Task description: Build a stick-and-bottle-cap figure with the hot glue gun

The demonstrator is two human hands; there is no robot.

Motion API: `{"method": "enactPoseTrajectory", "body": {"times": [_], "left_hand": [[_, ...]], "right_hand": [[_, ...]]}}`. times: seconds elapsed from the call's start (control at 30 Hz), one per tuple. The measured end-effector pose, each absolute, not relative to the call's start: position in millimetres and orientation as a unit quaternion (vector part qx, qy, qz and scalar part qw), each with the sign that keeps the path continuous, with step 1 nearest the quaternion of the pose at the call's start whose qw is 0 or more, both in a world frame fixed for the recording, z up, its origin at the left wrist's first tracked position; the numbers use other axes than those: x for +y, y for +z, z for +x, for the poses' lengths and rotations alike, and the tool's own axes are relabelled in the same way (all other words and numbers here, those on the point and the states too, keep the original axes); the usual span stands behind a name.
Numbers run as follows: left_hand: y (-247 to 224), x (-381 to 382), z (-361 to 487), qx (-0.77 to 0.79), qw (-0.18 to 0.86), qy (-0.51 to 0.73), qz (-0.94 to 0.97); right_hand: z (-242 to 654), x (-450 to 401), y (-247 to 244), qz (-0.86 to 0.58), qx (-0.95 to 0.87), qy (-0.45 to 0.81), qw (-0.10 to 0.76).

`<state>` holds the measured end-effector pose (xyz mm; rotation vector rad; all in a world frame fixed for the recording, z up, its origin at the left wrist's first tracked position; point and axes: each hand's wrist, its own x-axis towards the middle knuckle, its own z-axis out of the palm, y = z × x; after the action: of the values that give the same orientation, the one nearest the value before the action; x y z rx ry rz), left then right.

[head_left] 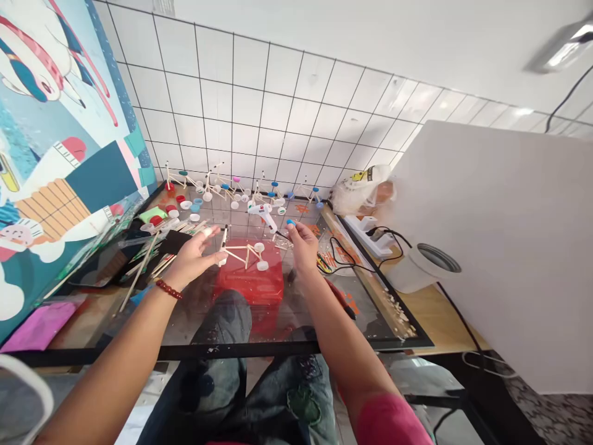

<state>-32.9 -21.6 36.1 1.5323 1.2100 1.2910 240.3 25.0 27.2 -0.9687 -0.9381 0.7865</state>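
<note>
Center frame: left hand [194,254] grips a stick-and-cap bicycle model [244,253] on the glass table [194,327], right hand [301,244] pinches a blue bottle cap [290,222] near the glue gun [262,213].

craft workshop | glue gun [262,214] | stick models [222,184] | tiled wall [278,105]
</note>
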Motion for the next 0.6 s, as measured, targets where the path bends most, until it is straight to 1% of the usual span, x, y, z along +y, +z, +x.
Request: {"method": "enactPoseTrajectory", "body": {"times": [0.13,0.27,0.43,0.6], "left_hand": [[26.5,-16.2,-23.8,0.482,0.431,0.517,0.561],[23.7,-15.3,-7.9,0.474,0.445,0.572,0.500],[25.1,-12.2,8.4,0.453,0.432,0.648,0.434],[29.3,11.4,15.4,0.431,0.422,0.701,0.381]], "right_hand": [[235.0,23.6,23.0,-0.423,-0.444,0.373,0.696],[232.0,23.0,23.0,-0.422,-0.448,0.392,0.684],[233.7,24.4,25.9,-0.421,-0.435,0.398,0.689],[236.2,26.4,26.0,-0.418,-0.427,0.400,0.694]]}}
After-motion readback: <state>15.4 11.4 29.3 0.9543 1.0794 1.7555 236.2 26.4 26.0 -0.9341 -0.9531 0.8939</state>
